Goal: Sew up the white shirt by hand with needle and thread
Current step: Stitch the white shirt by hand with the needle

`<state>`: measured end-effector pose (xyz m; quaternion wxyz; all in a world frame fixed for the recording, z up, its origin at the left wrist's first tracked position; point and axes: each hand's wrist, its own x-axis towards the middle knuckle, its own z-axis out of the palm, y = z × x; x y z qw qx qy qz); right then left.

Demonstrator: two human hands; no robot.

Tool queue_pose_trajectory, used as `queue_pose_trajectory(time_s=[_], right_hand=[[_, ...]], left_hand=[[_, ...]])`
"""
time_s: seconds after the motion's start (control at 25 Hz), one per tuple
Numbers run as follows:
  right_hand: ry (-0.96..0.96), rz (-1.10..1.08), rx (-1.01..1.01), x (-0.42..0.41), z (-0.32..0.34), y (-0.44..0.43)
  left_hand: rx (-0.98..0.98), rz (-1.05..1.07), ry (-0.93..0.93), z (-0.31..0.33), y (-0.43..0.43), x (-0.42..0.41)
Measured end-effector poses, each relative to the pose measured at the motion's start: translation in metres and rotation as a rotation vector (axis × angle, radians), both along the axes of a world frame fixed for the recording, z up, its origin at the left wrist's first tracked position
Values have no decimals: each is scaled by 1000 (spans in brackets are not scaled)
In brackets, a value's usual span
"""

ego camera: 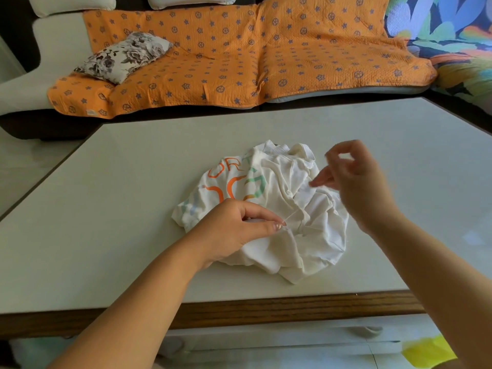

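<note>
Two hands: left hand (234, 227) pinches white shirt (306, 243) on tabletop (133, 195), presumably to steady it; right hand (359, 182) raised, curled, grip too blurred to tell.

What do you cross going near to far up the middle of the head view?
table's wooden edge → white shirt → orange sofa cover → white back cushion. Left hand and right hand are left out because both overlap the shirt.
</note>
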<state>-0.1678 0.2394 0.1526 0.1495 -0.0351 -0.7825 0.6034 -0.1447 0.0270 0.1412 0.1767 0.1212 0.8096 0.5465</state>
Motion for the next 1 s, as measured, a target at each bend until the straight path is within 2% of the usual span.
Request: queue_pose_trajectory(time_s=[0.12,0.2,0.36,0.44,0.72,1.0], right_hand=[[-61,166,371,8,-5,-8],[-93,279,502,14,-3,-12],[-278,471,477,23,11,-10],[-308,525,448,27,13,-10],[-209,465,589,29,6,-13],[-89,397,536,29,-4,-17]], left_hand=[[-5,11,-4,0,-1,-1],[-8,11,-5,-1,-2,-2],[1,19,-12,-1,-2,-2],[-1,22,-13,0,-2,-2],[-15,39,-4,0,0,-1],[-38,35,-6,-2,2,-1]])
